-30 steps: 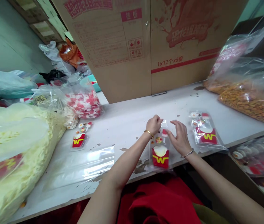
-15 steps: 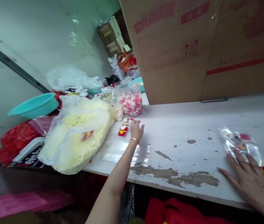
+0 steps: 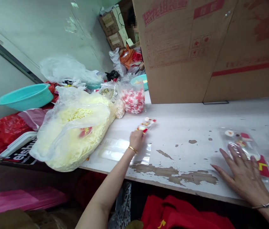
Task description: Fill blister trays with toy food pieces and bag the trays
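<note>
My left hand (image 3: pixel 136 140) is closed on the near end of a small clear packet (image 3: pixel 147 123), which has red, white and yellow miniature pieces in it and is over the table. Below that wrist lie flat, empty-looking clear plastic bags (image 3: pixel 114 149). At the right my right hand (image 3: pixel 245 173) rests with spread fingers on a flat clear bag (image 3: pixel 246 144). Inside this bag are small food-like pieces, among them an egg shape and a red piece with a yellow mark (image 3: pixel 264 167). The hand covers part of the bag.
Left of my hands slumps a big bag of pale yellow pieces (image 3: pixel 77 136), with a bag of pink and white bits (image 3: pixel 133 100) behind. A turquoise basin (image 3: pixel 26 97) sits at far left. A large cardboard box (image 3: pixel 177 76) stands at the back. Part of a person shows beyond it.
My left hand has closed on the small packet and drawn it right, away from its earlier spot by the yellow bag. My right hand stays spread on its bag.
</note>
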Tool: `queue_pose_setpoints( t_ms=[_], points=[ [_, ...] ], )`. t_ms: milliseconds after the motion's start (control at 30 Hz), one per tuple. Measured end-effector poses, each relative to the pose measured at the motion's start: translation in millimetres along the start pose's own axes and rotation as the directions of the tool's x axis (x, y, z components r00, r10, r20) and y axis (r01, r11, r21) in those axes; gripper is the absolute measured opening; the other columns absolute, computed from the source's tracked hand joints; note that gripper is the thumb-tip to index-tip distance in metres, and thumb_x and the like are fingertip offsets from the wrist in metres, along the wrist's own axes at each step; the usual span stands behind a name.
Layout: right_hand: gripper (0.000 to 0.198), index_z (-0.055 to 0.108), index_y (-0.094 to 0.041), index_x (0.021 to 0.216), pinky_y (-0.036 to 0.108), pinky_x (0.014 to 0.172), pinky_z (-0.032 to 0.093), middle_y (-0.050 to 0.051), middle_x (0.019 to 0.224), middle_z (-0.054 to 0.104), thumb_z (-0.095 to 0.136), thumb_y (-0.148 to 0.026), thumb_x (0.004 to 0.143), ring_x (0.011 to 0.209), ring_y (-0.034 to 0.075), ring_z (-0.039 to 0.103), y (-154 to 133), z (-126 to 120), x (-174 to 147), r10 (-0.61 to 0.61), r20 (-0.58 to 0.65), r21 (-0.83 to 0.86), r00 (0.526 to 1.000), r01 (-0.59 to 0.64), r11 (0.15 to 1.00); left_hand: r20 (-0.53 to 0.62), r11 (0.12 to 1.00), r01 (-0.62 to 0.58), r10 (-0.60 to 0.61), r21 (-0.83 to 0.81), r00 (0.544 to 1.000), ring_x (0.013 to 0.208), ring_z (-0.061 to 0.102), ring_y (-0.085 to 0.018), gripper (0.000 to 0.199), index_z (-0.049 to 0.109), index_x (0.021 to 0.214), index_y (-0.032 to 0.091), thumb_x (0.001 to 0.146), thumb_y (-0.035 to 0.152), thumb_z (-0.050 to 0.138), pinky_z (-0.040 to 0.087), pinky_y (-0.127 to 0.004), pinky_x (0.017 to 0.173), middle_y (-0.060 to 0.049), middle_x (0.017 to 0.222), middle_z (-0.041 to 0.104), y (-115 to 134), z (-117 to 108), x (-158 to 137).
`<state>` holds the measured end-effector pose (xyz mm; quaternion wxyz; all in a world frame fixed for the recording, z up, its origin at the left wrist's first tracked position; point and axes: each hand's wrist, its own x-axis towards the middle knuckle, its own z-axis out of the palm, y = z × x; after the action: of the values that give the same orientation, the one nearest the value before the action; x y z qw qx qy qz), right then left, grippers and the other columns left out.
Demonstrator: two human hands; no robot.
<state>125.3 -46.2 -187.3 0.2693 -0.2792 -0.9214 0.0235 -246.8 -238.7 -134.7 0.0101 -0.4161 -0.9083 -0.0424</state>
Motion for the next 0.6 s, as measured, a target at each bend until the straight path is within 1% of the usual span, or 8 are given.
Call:
queue_pose_setpoints(
  t_ms=[67, 100, 200, 267, 333, 433, 533, 600],
  points=[
    [0.071, 0.023, -0.022, 0.147, 0.062, 0.11, 0.013, 0.009, 0.154, 0.019, 0.026, -0.059, 0.088, 0.14, 0.035, 0.014, -12.5, 0.1, 5.5, -0.055, 0.036, 0.027, 0.998, 0.054, 0.998, 0.002, 0.985, -0.159, 0.159, -0.06, 0.987, 0.094, 0.057, -0.023, 0.019, 0.058, 0.089, 0.02, 0.087, 0.036, 0.047, 0.039, -0.035, 0.083, -0.008, 0.095, 0.064, 39.8, 8.7, -19.1],
    [0.071, 0.021, -0.022, 0.148, 0.062, 0.11, 0.013, 0.009, 0.154, 0.018, 0.028, -0.06, 0.088, 0.14, 0.035, 0.014, -19.3, -0.7, 9.0, -0.088, 0.054, 0.043, 0.995, 0.086, 0.995, -0.03, 0.953, -0.283, 0.282, -0.104, 0.959, 0.092, 0.057, -0.024, 0.019, 0.058, 0.089, 0.02, 0.087, 0.036, 0.047, 0.04, -0.036, 0.081, -0.009, 0.094, 0.065, 59.8, 13.5, -30.6],
    [0.079, 0.017, -0.022, 0.149, 0.059, 0.111, 0.013, 0.009, 0.154, 0.018, 0.035, -0.065, 0.084, 0.141, 0.034, 0.014, -37.7, -5.5, 21.0, -0.206, 0.111, 0.071, 0.972, 0.199, 0.977, -0.103, 0.808, -0.567, 0.558, -0.161, 0.824, 0.09, 0.056, -0.024, 0.018, 0.057, 0.094, 0.019, 0.085, 0.032, 0.049, 0.04, -0.038, 0.082, -0.008, 0.095, 0.064, 109.8, 25.5, -67.0],
    [0.09, 0.014, -0.021, 0.149, 0.058, 0.112, 0.012, 0.009, 0.154, 0.018, 0.043, -0.069, 0.079, 0.141, 0.035, 0.012, -45.3, -7.0, 28.5, -0.293, 0.156, 0.079, 0.943, 0.284, 0.956, -0.109, 0.75, -0.642, 0.633, -0.16, 0.767, 0.092, 0.056, -0.024, 0.017, 0.057, 0.095, 0.019, 0.084, 0.03, 0.051, 0.038, -0.041, 0.09, -0.008, 0.094, 0.064, 127.3, 28.0, -87.7],
    [0.1, 0.012, -0.021, 0.149, 0.059, 0.111, 0.011, 0.011, 0.154, 0.018, 0.049, -0.073, 0.072, 0.141, 0.035, 0.012, -48.8, -4.4, 34.7, -0.367, 0.193, 0.091, 0.91, 0.356, 0.93, -0.112, 0.726, -0.662, 0.654, -0.187, 0.748, 0.096, 0.055, -0.025, 0.02, 0.056, 0.096, 0.02, 0.083, 0.034, 0.053, 0.032, -0.045, 0.099, -0.008, 0.096, 0.064, 128.9, 25.1, -100.5],
    [0.108, 0.012, -0.022, 0.149, 0.06, 0.111, 0.01, 0.013, 0.154, 0.018, 0.051, -0.078, 0.066, 0.14, 0.036, 0.012, -50.7, 6.4, 41.9, -0.447, 0.23, 0.132, 0.864, 0.427, 0.894, -0.117, 0.738, -0.599, 0.596, -0.309, 0.794, 0.099, 0.054, -0.023, 0.029, 0.055, 0.102, 0.021, 0.084, 0.044, 0.054, 0.034, -0.041, 0.098, -0.007, 0.103, 0.062, 104.6, 15.1, -102.0],
    [0.108, 0.019, -0.021, 0.148, 0.059, 0.111, 0.008, 0.014, 0.152, 0.025, 0.048, -0.083, 0.063, 0.14, 0.035, 0.013, -54.3, 18.8, 48.8, -0.498, 0.271, 0.178, 0.823, 0.466, 0.867, -0.1, 0.858, -0.348, 0.336, -0.378, 0.936, 0.093, 0.055, -0.019, 0.022, 0.055, 0.097, 0.021, 0.09, 0.039, 0.045, 0.038, -0.035, 0.085, -0.005, 0.096, 0.062, 63.8, 8.1, -90.7],
    [0.109, 0.023, -0.02, 0.147, 0.058, 0.111, 0.007, 0.015, 0.149, 0.031, 0.047, -0.085, 0.062, 0.14, 0.035, 0.015, -57.5, 25.6, 53.8, -0.512, 0.297, 0.195, 0.806, 0.473, 0.859, -0.077, 0.924, -0.163, 0.145, -0.347, 0.986, 0.092, 0.055, -0.02, 0.021, 0.056, 0.095, 0.022, 0.09, 0.04, 0.046, 0.038, -0.036, 0.082, -0.004, 0.094, 0.061, 38.8, 9.7, -84.1]
  ],
)
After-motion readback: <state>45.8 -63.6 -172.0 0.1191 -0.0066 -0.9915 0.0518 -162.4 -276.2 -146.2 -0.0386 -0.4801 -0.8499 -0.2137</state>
